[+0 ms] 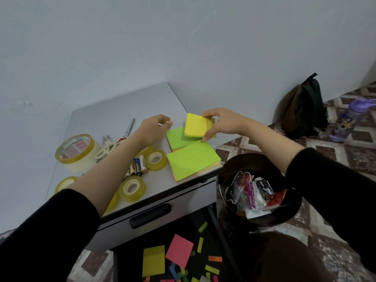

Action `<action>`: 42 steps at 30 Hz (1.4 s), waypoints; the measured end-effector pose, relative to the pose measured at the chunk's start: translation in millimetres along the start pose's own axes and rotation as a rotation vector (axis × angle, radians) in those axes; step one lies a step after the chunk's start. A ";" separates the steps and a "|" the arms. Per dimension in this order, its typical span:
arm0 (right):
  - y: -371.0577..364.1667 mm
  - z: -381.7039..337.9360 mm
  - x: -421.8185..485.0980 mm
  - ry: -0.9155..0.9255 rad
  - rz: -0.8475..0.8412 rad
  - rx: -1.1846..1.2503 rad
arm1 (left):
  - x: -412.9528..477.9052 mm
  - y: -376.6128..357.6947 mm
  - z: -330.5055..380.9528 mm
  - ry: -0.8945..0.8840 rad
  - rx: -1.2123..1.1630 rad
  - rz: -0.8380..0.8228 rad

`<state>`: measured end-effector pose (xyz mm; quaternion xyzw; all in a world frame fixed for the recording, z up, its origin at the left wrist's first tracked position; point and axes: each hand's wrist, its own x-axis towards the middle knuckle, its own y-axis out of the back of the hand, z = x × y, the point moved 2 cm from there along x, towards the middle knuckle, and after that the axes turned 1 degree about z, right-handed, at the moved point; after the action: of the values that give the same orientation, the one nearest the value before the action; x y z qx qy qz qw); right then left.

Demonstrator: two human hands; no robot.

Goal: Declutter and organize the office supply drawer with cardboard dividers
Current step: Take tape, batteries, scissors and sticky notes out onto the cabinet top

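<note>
Two hands: right hand [223, 123] pinches yellow pad [198, 125] over the tabletop's [122, 110] right edge; left hand [153, 129] curled beside it, grip unclear.
Edges: green pads [193, 159] lie below, nearer one at front-right corner.
Room: bare tabletop toward wall [183, 47].
Obstructions: tape rolls [155, 159], batteries [138, 166], scissors [109, 145] under left forearm; bin [244, 159] just right.

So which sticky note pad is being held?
The yellow pad, pinched in the right hand and tilted. The far green pad and the near green pad both lie flat on the table.
</note>
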<state>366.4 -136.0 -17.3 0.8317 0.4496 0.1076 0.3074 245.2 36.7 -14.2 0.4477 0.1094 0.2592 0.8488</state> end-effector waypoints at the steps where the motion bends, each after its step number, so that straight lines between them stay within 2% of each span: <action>1: -1.3 -6.4 5.2 0.012 -0.023 -0.040 | -1.0 4.1 -2.4 0.025 -0.048 0.051; 5: -7.9 -29.6 24.2 0.020 -0.134 -0.154 | -9.6 13.2 -8.9 0.063 -0.214 0.149; 12: -28.9 -38.8 48.4 -0.040 -0.330 -0.359 | -20.1 15.8 -11.0 0.031 -0.197 0.141; 21: -29.8 -33.3 50.1 -0.094 -0.364 -0.298 | -27.6 19.7 -11.2 0.033 -0.206 0.137; 28: -24.0 -42.0 17.8 -0.018 -0.179 -0.153 | -60.6 8.6 -9.3 0.010 -0.206 0.176; 30: -22.7 -45.2 4.6 0.026 -0.013 -0.132 | -74.6 9.1 -8.7 -0.017 -0.202 0.191; 33: -24.6 -50.1 -22.7 0.106 0.335 -0.055 | -99.4 9.8 -10.3 -0.082 -0.201 0.242; 35: -35.4 -50.0 -46.2 0.141 0.449 0.017 | -120.6 7.9 -14.1 -0.163 -0.184 0.270; 38: -63.8 -43.7 -81.0 0.151 0.431 0.090 | -159.2 1.4 -21.1 -0.263 -0.138 0.279; 42: -116.0 -24.4 -118.0 0.130 0.256 0.157 | -215.5 -22.9 -41.1 -0.197 -0.153 0.195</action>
<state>208.6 -174.8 -57.1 0.8951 0.3657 0.1641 0.1954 54.5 -61.0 -66.5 0.4136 -0.0384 0.3031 0.8577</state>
